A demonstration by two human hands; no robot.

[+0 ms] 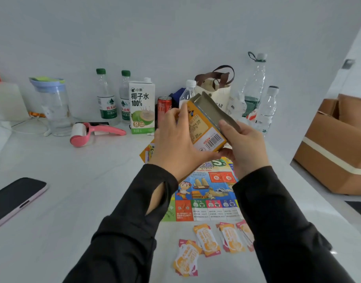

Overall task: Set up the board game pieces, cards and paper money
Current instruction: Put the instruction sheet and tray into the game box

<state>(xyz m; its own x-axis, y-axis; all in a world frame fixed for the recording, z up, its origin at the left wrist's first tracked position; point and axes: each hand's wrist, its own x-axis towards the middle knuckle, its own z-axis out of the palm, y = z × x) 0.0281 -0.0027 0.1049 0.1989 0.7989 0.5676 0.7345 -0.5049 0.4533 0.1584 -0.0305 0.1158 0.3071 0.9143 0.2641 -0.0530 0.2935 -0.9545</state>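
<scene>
I hold the orange game box [206,127] tilted above the table, its open end pointing up and away, barcode side toward me. My left hand [175,144] grips its left side and bottom. My right hand [241,141] holds the grey inner flap at its right edge. Below my wrists the colourful paper game board [206,193] lies flat on the white table [83,180]. Several small piles of orange and pink cards [208,240] lie near the front edge, in front of the board. The box's inside is hidden from me.
Along the back wall stand water bottles [106,99], a coconut water carton [141,107], a red can [164,109], a clear jug [55,107] and a tote bag [216,88]. A pink lint roller [93,132] lies left of centre, a phone [14,199] at the left edge. Cardboard boxes [339,148] sit right.
</scene>
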